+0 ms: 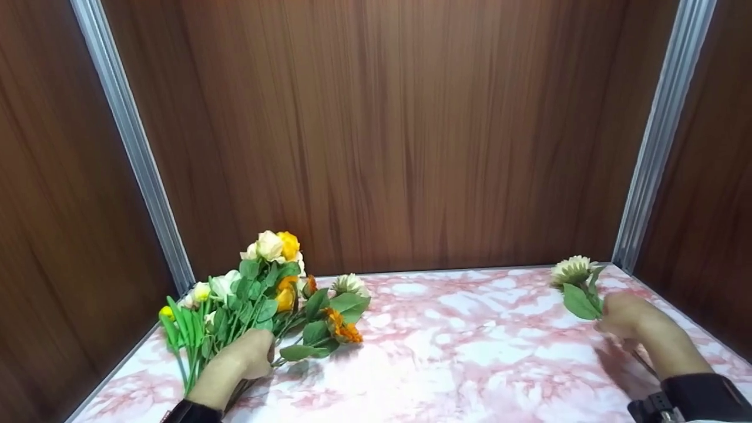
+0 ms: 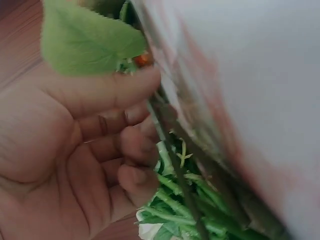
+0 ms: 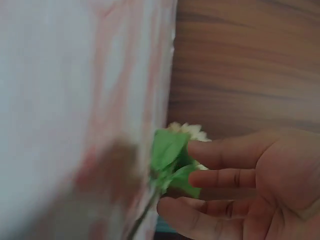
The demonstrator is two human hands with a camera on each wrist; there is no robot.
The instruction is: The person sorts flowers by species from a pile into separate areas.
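Note:
On the left of the table lies a heap of artificial flowers [image 1: 252,294] with cream, yellow and orange blooms. My left hand [image 1: 249,355] is at its stems; in the left wrist view the thumb and curled fingers pinch a thin green stem [image 2: 170,145]. Beside that thumb is a broad leaf [image 2: 90,42]. Orange flowers [image 1: 343,327] and a cream one [image 1: 351,285] stick out to the right of this hand. At the far right, a single cream flower [image 1: 573,271] lies by my right hand [image 1: 637,323]. Its stem [image 3: 145,215] runs past the extended, parted fingers [image 3: 230,150].
The table [image 1: 446,364] has a pink and white marbled cover. Brown wood-grain panels [image 1: 399,135] enclose it at the back and both sides, with metal posts [image 1: 658,129] at the corners. A black band [image 1: 705,396] is on the right wrist.

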